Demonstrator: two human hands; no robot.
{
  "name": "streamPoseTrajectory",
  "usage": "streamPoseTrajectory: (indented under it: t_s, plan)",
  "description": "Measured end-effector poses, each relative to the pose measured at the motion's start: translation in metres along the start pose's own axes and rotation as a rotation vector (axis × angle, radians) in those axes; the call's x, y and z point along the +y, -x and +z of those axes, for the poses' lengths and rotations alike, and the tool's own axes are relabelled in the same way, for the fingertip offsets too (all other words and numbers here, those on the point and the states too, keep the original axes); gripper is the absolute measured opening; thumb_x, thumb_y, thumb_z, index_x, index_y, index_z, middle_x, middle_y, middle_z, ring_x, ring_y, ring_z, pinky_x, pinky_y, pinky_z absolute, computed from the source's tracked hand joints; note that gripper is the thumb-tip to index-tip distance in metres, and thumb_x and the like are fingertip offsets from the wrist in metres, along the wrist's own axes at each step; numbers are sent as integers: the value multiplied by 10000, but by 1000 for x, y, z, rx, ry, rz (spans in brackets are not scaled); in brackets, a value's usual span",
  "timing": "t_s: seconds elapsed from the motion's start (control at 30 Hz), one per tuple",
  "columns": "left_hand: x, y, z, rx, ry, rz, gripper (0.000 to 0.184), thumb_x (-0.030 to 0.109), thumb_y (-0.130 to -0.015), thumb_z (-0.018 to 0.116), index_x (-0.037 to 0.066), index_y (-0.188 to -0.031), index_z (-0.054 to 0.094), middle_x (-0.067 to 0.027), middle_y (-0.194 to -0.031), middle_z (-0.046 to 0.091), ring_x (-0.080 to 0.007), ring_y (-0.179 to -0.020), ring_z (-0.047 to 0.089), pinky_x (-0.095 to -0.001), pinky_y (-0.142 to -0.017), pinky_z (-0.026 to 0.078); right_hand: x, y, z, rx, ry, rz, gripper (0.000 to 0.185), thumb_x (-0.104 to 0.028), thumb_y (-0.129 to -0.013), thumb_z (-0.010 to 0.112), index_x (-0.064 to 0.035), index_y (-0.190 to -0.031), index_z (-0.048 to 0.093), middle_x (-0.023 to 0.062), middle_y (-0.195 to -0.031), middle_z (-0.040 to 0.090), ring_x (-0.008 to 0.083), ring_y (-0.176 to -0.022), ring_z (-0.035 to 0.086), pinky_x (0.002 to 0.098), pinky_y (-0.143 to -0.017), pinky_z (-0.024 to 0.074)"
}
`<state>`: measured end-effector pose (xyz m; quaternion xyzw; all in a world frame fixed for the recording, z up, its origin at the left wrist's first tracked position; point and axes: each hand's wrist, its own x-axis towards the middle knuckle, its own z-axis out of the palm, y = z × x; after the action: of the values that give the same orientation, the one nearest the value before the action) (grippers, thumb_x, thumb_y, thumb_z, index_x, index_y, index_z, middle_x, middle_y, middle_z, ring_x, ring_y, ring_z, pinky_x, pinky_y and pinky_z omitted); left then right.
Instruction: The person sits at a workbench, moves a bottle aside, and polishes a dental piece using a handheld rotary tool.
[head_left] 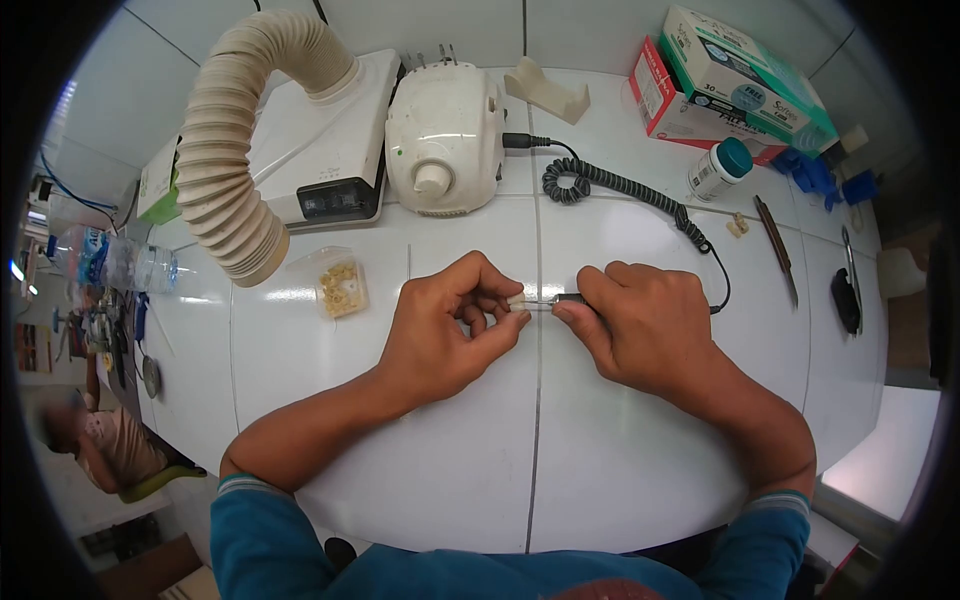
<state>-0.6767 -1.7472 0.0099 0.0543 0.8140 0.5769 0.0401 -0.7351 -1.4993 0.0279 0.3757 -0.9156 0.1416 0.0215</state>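
Observation:
Over the middle of the white tiled table, my left hand [445,320] pinches a small whitish piece [516,301] between thumb and fingertips. My right hand [645,315] is closed around a dark handpiece [571,298], mostly hidden in the palm. Its thin metal tip [540,302] points left and reaches the small piece; whether they touch is too small to tell. From the right hand a black coiled cord [640,190] runs up to a cream control box [445,140] with a round knob. Left of my left hand lies a clear bag [342,288] of small yellowish pieces.
A ribbed hose [220,140] arches over the back left beside a white unit [330,150]. Stacked boxes [735,85], a teal-capped bottle [718,170] and a brown-handled knife [776,245] are at the right. A seated person [120,445] is at the far left, beyond the table.

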Motion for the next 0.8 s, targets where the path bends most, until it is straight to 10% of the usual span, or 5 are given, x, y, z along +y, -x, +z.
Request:
streamPoseTrajectory:
  t_s: [0.8]
  plan:
    - [-5, -2, 1, 16, 38, 30, 196, 54, -955, 839, -21, -1051, 686, -82, -964, 773, -72, -785, 698, -230, -608, 516, -1, 0, -2, -12, -2, 0, 437, -479, -1073, 687, -102, -853, 688, 59, -652, 625, 271, -553, 657, 426, -498, 476]
